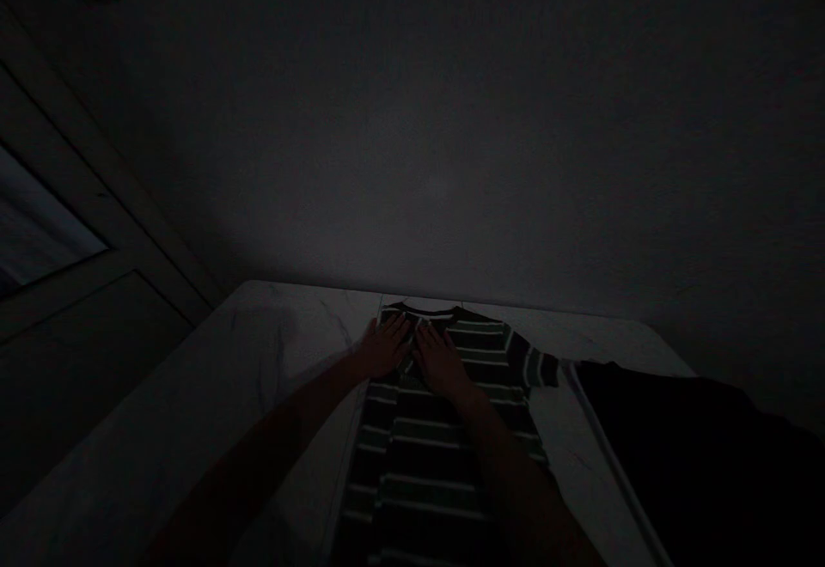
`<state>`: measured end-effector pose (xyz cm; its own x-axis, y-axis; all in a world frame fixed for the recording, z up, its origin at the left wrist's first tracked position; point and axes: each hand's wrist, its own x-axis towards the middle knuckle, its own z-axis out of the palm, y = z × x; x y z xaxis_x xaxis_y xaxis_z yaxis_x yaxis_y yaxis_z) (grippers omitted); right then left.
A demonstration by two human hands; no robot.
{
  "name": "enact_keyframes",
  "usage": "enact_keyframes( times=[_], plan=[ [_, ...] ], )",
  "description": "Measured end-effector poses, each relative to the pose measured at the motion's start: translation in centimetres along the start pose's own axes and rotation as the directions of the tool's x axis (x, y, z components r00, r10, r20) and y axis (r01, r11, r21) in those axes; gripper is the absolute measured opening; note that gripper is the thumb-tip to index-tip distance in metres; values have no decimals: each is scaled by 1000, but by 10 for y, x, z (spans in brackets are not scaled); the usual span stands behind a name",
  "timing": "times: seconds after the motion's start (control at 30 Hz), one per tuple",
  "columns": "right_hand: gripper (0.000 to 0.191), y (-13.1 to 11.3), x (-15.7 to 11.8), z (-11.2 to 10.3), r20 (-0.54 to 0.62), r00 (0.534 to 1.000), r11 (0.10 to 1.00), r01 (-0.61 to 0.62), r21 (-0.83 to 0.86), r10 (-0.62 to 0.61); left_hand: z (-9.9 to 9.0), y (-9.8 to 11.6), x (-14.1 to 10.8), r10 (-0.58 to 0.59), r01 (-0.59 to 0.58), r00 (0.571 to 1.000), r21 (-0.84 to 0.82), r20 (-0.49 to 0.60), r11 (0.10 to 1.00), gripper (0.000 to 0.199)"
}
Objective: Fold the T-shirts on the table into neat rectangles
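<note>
A dark striped shirt (431, 481) with pale and green bands lies on a pale marbled table (296, 326), its collar toward the wall. One sleeve is spread out to the right; the left side looks folded inward. My left hand (385, 349) lies flat on the shirt near the collar, fingers spread. Just to its right, my right hand (441, 362) also rests flat on the cloth, fingers apart. Neither hand grips anything. The scene is very dim.
Black cloth (702, 455) covers the right side of the table, with a pale straight edge along its left. Behind the table rises a plain wall (425, 146). A door with a glass pane (39, 223) stands at the left.
</note>
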<state>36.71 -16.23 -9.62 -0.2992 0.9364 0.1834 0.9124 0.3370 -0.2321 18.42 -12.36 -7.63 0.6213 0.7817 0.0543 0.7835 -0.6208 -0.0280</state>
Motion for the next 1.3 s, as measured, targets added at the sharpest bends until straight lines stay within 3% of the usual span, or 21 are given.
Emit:
enact_keyframes(
  times=[0.1, 0.2, 0.37, 0.5, 0.63, 0.77, 0.9, 1.03, 1.13, 1.3],
  plan=[
    [55, 0, -4, -1, 59, 998, 1000, 9, -26, -7, -1, 3, -26, -23, 23, 1000, 16, -11, 1000, 56],
    [57, 2, -4, -3, 86, 996, 999, 7, -39, -4, 2, 15, -73, 3, -3, 1000, 38, 1, 999, 59],
    [58, 3, -2, 0, 119, 993, 998, -16, -59, 23, 1, 56, -169, 52, -52, 999, 70, -2, 996, 64],
    [59, 5, -3, 3, 104, 995, 995, 9, -95, 1, 0, 94, -239, 85, -75, 993, 133, -76, 988, 66],
    [60, 4, -4, 3, 95, 996, 993, 15, -113, -4, 15, 126, -296, 98, -58, 978, 211, -186, 976, 69],
    [59, 3, -5, 5, 80, 997, 994, 4, -108, 4, 32, 144, -337, 78, -34, 977, 213, -200, 977, 70],
    [57, -1, -4, -6, 107, 994, 997, 11, -77, -3, 16, 140, -345, 66, -55, 985, 71, -159, 996, 72],
    [57, -15, -19, -30, 60, 998, 999, 30, -38, -28, -20, 123, -321, -24, 19, 994, -51, -110, 999, 65],
    [59, -27, -56, -40, 36, 991, 991, 131, -32, -129, -29, 113, -300, -53, 49, 998, -96, -39, 994, 59],
    [60, -27, -155, -36, 80, 973, 976, 216, 5, -216, -13, 105, -297, 34, -36, 999, -114, -16, 993, 54]
  ],
)
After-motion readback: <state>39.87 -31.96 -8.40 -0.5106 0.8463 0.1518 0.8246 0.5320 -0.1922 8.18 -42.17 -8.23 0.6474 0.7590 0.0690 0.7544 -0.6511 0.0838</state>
